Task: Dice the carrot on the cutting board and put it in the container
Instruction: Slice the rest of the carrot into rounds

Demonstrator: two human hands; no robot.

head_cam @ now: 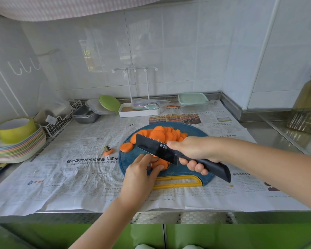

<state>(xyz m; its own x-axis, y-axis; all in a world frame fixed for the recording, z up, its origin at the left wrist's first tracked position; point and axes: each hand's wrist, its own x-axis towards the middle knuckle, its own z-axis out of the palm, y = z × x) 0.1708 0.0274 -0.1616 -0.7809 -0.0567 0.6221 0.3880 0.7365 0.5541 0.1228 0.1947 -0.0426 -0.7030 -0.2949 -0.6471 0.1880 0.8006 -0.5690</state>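
Blue round cutting board (133, 159) with a yellow handle lies on newspaper (79, 168) spread over the counter. Carrot is on the board, already cut into rounds: a large heap of slices (162, 134) at the far side, one loose slice (126, 147) at the left edge, and a small stack of slices (160, 163) near the middle. Left hand (142, 169) has bent fingers and thumb closed around that small stack, holding it down. Right hand (196, 150) is wrapped tight on the handle of a black knife (156, 150), thumb on the blade's flat; the blade slants across just above the stack. Carrot top (108, 150) lies off the board on the paper. Container (193, 101), clear with a pale green lid on, sits at the back right, well apart from the board. White tray (139, 109) at the back holds bagged pastel spoons. Grey metal trays (85, 115) are nested; beside them a clear box with a green lid (109, 103) propped on it. Wire basket (59, 121) holds a bag, contents unclear. Far left, stacked pastel plates (16, 148) carry a yellow-green bowl (14, 129).
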